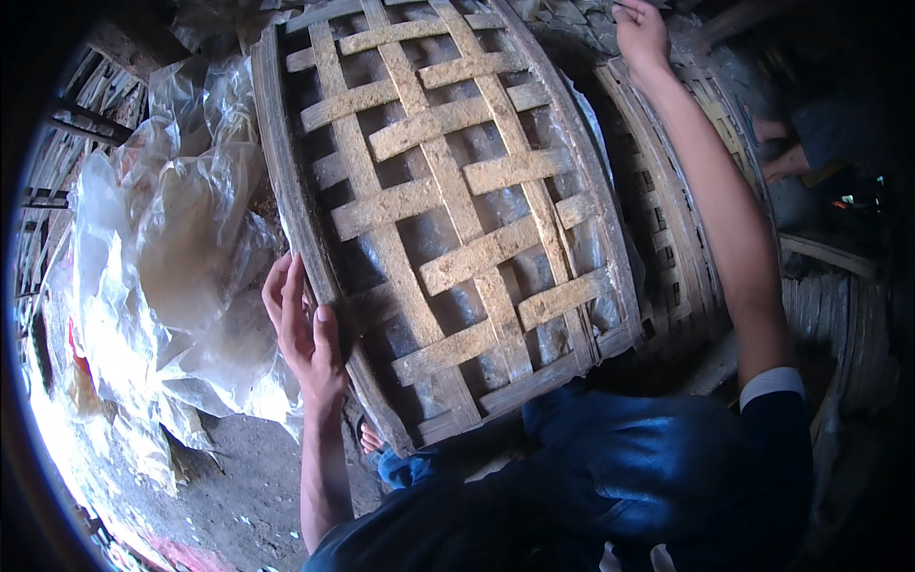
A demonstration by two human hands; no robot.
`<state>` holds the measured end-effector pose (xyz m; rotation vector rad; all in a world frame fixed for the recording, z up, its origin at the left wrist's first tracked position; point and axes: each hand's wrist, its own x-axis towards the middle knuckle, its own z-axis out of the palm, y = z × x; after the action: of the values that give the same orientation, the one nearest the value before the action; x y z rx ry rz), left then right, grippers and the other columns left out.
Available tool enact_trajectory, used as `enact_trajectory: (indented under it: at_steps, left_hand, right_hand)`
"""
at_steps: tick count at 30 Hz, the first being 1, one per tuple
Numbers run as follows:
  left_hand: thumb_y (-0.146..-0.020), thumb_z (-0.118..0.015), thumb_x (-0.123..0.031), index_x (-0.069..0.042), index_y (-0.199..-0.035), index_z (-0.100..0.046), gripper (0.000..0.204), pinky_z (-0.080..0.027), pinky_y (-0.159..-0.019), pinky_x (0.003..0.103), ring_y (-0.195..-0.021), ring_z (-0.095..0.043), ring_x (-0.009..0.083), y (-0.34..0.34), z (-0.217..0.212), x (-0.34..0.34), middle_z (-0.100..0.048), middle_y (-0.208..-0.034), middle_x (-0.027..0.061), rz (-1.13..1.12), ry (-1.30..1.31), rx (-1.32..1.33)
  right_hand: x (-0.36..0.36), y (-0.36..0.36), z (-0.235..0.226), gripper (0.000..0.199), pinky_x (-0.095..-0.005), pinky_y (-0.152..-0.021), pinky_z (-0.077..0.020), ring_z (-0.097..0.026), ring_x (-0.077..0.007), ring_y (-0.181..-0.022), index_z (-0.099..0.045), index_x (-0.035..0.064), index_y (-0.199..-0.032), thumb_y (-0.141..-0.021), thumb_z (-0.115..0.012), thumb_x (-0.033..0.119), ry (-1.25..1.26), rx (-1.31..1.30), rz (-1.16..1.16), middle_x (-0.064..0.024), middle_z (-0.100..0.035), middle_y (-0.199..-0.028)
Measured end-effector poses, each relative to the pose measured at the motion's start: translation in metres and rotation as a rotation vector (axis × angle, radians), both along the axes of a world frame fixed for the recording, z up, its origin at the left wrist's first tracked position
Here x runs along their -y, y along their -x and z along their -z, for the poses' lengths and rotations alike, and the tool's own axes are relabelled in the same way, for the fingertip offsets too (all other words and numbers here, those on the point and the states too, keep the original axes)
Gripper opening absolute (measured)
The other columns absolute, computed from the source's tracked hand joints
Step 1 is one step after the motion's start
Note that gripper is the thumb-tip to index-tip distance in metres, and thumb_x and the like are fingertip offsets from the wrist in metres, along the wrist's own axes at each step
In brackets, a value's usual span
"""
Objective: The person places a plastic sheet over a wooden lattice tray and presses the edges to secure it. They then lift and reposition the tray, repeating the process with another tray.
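From where I stand, a big woven slat rack (453,195) lies right in front of the person, its near end just above the dark blue clothing (639,448). It sits askew, its far end leaning off to the left, and pale brown crumbs coat many of the crossed strips. Something filmy and shiny shows through the gaps.

The left hand (310,334) is against the rack's left side rail, fingers partly bent and thumb raised beside the wood; I can't tell how firmly it grips, if at all. The right hand (643,43) is stretched far out past the rack's upper right, well apart from it, fingers curled in; whether they pinch anything, I can't tell.

Beside the rack on the right lies another slatted frame (681,205), partly in shadow. Crumpled clear plastic sheeting (191,238) heaps up on the left, above a grey floor (253,477). Over at the far right, someone's bare foot (786,164) shows in the gloom.
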<state>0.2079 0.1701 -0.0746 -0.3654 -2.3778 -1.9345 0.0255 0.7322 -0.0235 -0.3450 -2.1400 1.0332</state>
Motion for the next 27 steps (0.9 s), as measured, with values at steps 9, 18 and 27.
enact_trajectory:
  at_steps: [9,18,27]
  left_hand:
    - [-0.097,-0.059,-0.046,-0.001,-0.148,-0.047,0.069,-0.029,-0.117,0.045,-0.142,-0.036,0.0301,-0.004,-0.006,0.013,-0.037,-0.146,0.0176,-0.031,0.064,-0.006]
    - [-0.097,-0.06,-0.044,0.0,-0.146,-0.049,0.066,-0.028,-0.118,0.045,-0.142,-0.036,0.0304,-0.004,-0.001,0.014,-0.039,-0.145,0.0178,-0.036,0.012,0.009]
    - [-0.097,-0.059,-0.041,-0.002,-0.145,-0.051,0.063,-0.028,-0.118,0.047,-0.141,-0.036,0.031,-0.003,0.0,0.013,-0.04,-0.144,0.019,-0.035,0.009,-0.024]
  right_hand:
    - [0.158,-0.059,-0.004,0.021,-0.0264,-0.072,-0.0519,-0.063,-0.0093,-0.09,-0.067,0.0071,-0.117,-0.099,-0.061,0.017,-0.326,0.138,-0.605,-0.0022,-0.067,-0.104]
    - [0.255,-0.084,-0.018,0.02,-0.0354,-0.091,-0.0506,-0.061,-0.0207,-0.098,-0.067,0.0041,-0.102,-0.09,-0.072,0.018,-0.678,0.315,-1.007,-0.006,-0.061,-0.101]
    - [0.248,-0.083,-0.017,0.018,-0.0344,-0.089,-0.0525,-0.064,-0.0193,-0.096,-0.068,0.0053,-0.103,-0.09,-0.074,0.017,-0.511,0.472,-1.003,-0.006,-0.064,-0.101]
